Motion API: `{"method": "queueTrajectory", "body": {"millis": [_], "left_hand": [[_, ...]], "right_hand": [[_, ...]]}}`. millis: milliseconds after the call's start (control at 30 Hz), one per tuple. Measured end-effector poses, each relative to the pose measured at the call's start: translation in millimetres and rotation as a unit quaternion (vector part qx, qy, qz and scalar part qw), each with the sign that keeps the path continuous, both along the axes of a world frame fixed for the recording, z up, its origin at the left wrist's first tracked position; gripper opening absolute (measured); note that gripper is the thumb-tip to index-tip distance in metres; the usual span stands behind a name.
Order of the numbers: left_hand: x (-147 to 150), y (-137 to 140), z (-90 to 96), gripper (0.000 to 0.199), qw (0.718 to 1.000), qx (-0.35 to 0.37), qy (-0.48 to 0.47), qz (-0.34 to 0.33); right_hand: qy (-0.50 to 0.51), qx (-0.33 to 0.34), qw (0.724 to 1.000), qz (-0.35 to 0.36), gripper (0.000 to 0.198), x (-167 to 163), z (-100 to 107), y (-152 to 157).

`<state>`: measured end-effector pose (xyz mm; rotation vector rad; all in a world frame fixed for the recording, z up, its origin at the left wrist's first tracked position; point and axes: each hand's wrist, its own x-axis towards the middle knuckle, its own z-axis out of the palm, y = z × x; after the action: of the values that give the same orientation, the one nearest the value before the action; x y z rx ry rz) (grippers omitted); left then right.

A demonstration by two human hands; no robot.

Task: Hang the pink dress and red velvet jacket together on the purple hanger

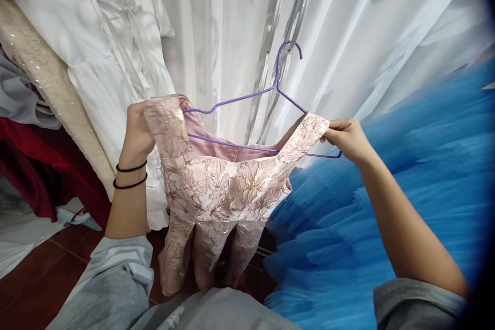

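Note:
A pink dress (228, 185) with a gold floral pattern hangs in front of me on a purple wire hanger (243, 97). The hanger's hook points up and nothing in view clearly bears its weight. My left hand (137, 129) is closed on the dress's left shoulder strap, its fingertips hidden behind the cloth. With thumb and fingers, my right hand (346, 136) pinches the right strap near its outer edge. The right end of the hanger sticks out below that strap, beneath my right hand. The dress's skirt falls in folds toward the floor.
White curtains (228, 20) with metal strips (276, 26) hang behind. To the left are a white dress (116, 62), a beige sparkly garment (58, 77) and a dark red cloth (50, 165). Blue ruffled tulle (340, 232) fills the right. The floor (42, 273) has reddish tiles.

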<state>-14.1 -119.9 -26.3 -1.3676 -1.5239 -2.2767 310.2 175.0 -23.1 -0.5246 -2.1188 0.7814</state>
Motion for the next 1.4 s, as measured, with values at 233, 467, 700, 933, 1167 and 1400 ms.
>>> {"method": "queueTrajectory", "body": {"millis": [233, 467, 700, 933, 1167, 1400], "left_hand": [[7, 21, 35.1, 0.033, 0.928, -0.254, 0.209, 0.176], [-3, 50, 36.7, 0.015, 0.869, -0.385, 0.285, 0.122], [-46, 65, 8.8, 0.037, 0.944, -0.275, 0.142, -0.118], [-14, 94, -13.6, 0.012, 0.972, -0.128, 0.184, 0.064], [3, 99, -21.3, 0.026, 0.959, -0.12, 0.229, 0.121], [94, 55, -168.8, 0.036, 0.968, -0.194, 0.153, 0.048]], "right_hand": [[0.006, -0.02, 0.999, -0.042, 0.031, -17, -17, -17], [0.082, -0.027, 0.992, -0.093, 0.032, -4, -17, -28], [0.015, -0.066, 0.997, 0.044, 0.028, 23, 7, -42], [0.126, -0.008, 0.989, -0.071, 0.038, 21, -4, -43], [0.046, 0.161, 0.967, -0.191, 0.025, 13, -14, -48], [0.08, 0.235, 0.907, -0.34, 0.049, 23, -120, -62]]}}
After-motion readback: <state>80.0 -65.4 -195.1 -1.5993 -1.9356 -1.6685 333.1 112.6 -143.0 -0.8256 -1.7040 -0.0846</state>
